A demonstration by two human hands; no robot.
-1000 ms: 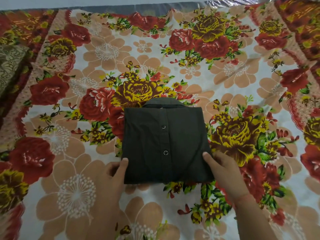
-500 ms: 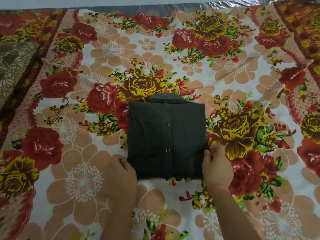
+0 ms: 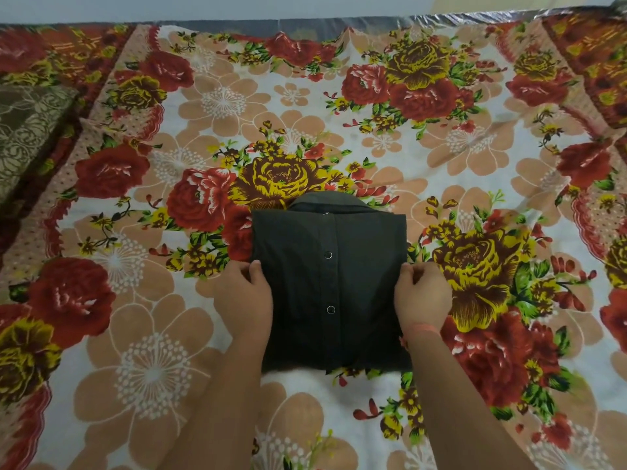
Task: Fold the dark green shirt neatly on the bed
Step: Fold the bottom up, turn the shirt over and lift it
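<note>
From the head view, your dark green shirt [image 3: 327,286] lies already folded into a compact rectangle at the middle of the bed [image 3: 475,137], button placket up and the collar [image 3: 325,202] peeking out at the far edge. Your left hand [image 3: 245,299] sits at the shirt's left edge and your right hand [image 3: 421,296] at its right edge. Each grip is curled and pressed together on the side fold, thumb on top — though whether the fingers tuck under the cloth or just rest against it, I cannot tell.

This looks like the last stage: squaring and tidying the bundle rather than making another fold. The next move likely calls for you to press both side edges evenly so they run straight, then smooth the top panel flat toward the collar without dragging the bundle across the floral bedsheet [image 3: 152,351]. Watch the near edge — it looks a little uneven on the right corner, and a tug from one side only could skew the placket.

Around you, a patterned olive cushion [image 3: 27,137] lies at the far left of the bed, well apart from the shirt. Nothing stands between your hands and the work.
</note>
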